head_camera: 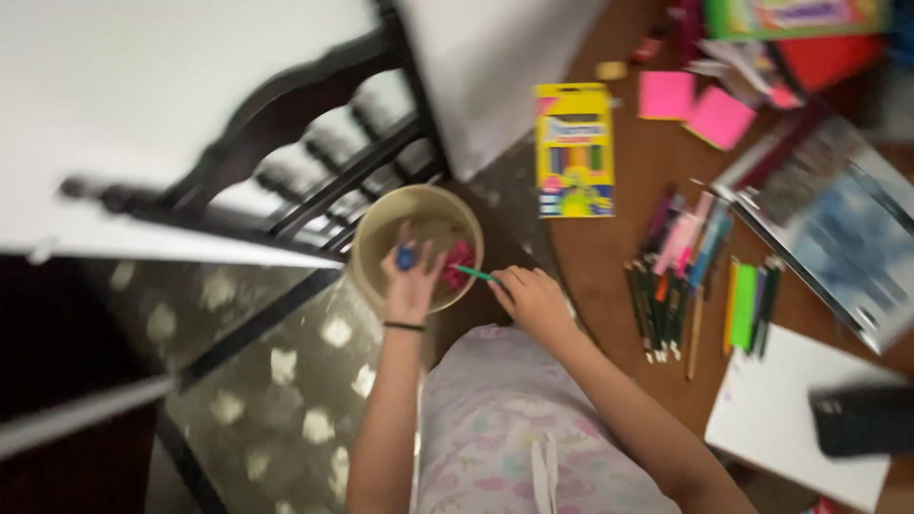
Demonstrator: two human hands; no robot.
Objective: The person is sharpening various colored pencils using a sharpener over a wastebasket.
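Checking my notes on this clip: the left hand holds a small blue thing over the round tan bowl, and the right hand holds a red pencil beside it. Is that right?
Not quite. In the head view the pencil in the right hand is green, not red. The rest holds: the left hand holds a small blue thing over the round tan bowl.

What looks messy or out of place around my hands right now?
Nothing looks spilled or broken. The left hand holds a small blue thing over the round tan bowl, the right hand a green pencil. The coloured pencils lie loose on the brown table, outside their yellow box.
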